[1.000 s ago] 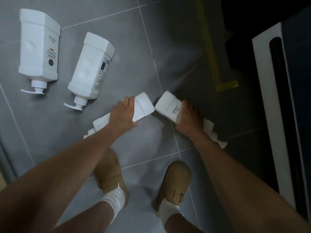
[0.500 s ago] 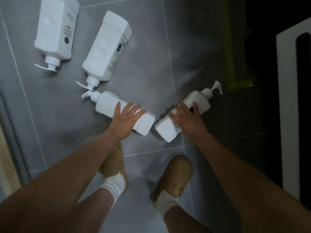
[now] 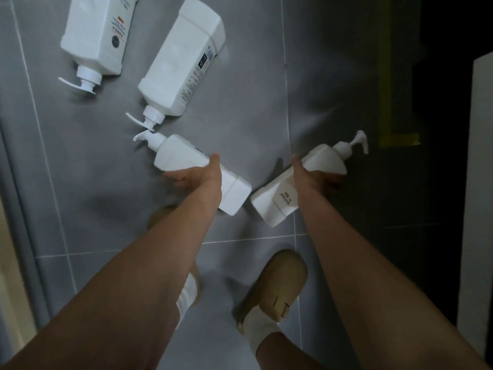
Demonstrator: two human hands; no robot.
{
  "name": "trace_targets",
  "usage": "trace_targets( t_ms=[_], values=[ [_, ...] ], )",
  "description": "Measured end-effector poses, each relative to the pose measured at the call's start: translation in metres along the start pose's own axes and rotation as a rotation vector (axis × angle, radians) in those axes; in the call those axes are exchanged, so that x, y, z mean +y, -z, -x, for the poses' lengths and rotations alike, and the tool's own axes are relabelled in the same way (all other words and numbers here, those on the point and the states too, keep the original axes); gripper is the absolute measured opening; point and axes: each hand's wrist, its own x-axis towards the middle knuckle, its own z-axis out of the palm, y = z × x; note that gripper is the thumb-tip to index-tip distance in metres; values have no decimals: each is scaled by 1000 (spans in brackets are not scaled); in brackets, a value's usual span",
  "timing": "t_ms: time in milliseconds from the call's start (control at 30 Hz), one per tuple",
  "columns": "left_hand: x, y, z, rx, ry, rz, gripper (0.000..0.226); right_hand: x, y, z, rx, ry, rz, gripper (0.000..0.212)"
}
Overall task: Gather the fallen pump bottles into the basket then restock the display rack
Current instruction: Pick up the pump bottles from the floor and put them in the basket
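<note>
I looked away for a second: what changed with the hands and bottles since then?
The left hand and right hand turned from lying on top of their small bottles to gripping them from beneath. The two large bottles stayed lying on the floor.

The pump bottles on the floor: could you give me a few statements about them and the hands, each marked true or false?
1. Four pump bottles show. True.
2. The left hand grips a bottle. True.
3. The right hand is empty. False: it holds another bottle.
4. The two larger bottles stand upright. False: both lie on the grey tiled floor.
5. A basket is in view. False: none shows.
</note>
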Motion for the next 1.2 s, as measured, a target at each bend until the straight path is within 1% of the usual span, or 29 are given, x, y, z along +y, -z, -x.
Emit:
trace_targets(
  t_ms=[100, 167, 267, 333, 400, 500, 600, 733, 867, 967, 1100, 1200],
  values=[
    [1, -5, -9, 38, 44, 28, 111, -5, -5, -9, 60, -32, -34, 118],
    [0, -4, -15, 31, 54, 51, 107, -8, -5, -10, 18, 1, -40, 115],
    [-1, 9, -17, -25, 20, 104, 102, -6, -2, 1, -38, 145, -21, 109],
    [-8, 22, -13, -89, -10, 146, 98, -3, 4, 16, -40, 264, 60, 105],
    [-17, 46, 0, -147, -51, 158, 99, 0, 17, 41, -62, 365, 182, 104],
    [-21, 95, 29, -223, -159, 114, 106, -4, 45, 89, -100, 476, 301, 100],
    [-18, 150, 67, -255, -220, 54, 107, -8, 77, 145, -149, 559, 417, 96],
    [-15, 230, 134, -273, -253, 120, 105, -16, 121, 226, -197, 657, 549, 88],
    [-19, 310, 199, -207, -242, 205, 102, -29, 161, 313, -268, 832, 673, 81],
    [-40, 361, 243, -163, -212, 289, 96, -30, 188, 375, -334, 970, 778, 79],
    [-89, 422, 308, -77, -156, 455, 93, -16, 225, 449, -377, 1180, 975, 79],
    [-140, 464, 352, -20, -101, 576, 95, 9, 248, 499, -426, 1288, 1121, 82]
  ],
)
